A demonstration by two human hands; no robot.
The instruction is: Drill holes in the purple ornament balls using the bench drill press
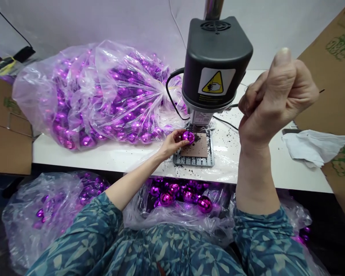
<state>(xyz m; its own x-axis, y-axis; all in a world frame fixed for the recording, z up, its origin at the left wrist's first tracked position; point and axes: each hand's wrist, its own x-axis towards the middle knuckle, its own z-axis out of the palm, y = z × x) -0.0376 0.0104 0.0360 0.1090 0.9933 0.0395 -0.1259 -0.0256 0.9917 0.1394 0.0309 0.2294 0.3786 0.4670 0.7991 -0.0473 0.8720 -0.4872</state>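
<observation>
My left hand (172, 143) pinches a shiny purple faceted ball (188, 136) and holds it on the brown pad (199, 147) of a small bench drill's base plate (194, 160), under the black drill head (215, 61). My right hand (273, 99) is raised close to the camera in a fist, wrapped round the drill's thin lever (321, 91), whose end pokes out past the knuckles.
A big clear bag of purple balls (97, 96) lies on the white table (109, 155) to the left. More balls sit in a plastic-lined box (184, 195) on my lap and a bag (51, 207) at lower left. Cardboard boxes (333, 96) and a white cloth (313, 145) are right. Black shavings litter the table.
</observation>
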